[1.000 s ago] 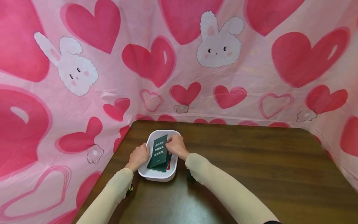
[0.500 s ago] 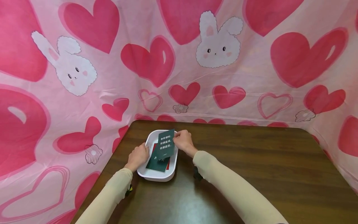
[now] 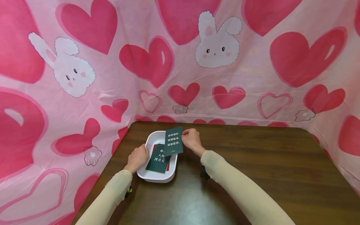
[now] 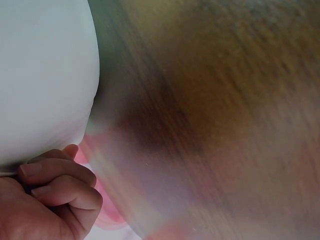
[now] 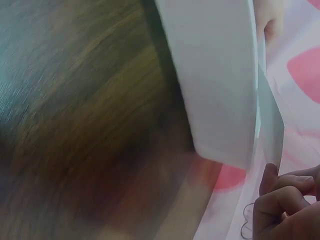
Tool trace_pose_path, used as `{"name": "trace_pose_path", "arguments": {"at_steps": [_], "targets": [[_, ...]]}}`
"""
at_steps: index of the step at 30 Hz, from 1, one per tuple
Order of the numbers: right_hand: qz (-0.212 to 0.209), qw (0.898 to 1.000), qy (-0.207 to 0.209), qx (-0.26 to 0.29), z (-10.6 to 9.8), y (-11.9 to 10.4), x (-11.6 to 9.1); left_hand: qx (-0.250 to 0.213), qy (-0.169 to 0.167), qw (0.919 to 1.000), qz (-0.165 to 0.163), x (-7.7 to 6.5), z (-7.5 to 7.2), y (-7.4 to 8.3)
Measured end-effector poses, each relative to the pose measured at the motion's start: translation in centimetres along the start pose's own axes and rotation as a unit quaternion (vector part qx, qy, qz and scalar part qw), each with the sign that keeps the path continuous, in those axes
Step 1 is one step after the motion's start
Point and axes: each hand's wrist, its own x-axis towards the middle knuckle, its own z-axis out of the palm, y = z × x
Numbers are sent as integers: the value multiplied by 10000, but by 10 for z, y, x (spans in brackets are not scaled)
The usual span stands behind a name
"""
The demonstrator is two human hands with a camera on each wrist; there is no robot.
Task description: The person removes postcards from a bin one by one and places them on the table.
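A white rounded tray (image 3: 156,180) sits on the table, and my left hand (image 3: 137,158) grips its left rim. In the left wrist view my left fingers (image 4: 70,192) curl beneath the edge of the tray wall (image 4: 50,75). Between thumb and fingers, my right hand (image 3: 192,139) pinches a dark green card (image 3: 173,142) with white printed lines, raised over the tray's right rim. The right wrist view catches that card (image 5: 271,120) nearly edge-on, beyond the tray's side (image 5: 212,80). Another dark green card (image 3: 156,165) with white characters lies in the tray, partly covering something red (image 3: 168,166).
The dark brown wooden table (image 3: 253,168) extends far to the right of the tray. Behind and to the left hangs a pink cloth (image 3: 208,78) with hearts and rabbits, reaching the table's back edge.
My right hand has drawn the green card up and to the right, uncovering the printed card beneath it. My left hand stays on the rim.
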Motion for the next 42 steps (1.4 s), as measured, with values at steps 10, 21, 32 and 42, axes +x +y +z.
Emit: {"name": "trace_pose_path", "arguments": {"at_steps": [10,21,32,42], "targets": [[232,9995,58,204,-18,13,4,-30,59,10000,20,-2,0,2],[574,9977,87,336,-38,32,7,-117,-14,9999,-71,-3,-1,0],[726,9970,257,115,-56,59,12,-177,-77,9998,-42,-1,0,2],[802,9957,258,-388,-69,78,16,-140,-82,9998,-85,0,0,1]]}}
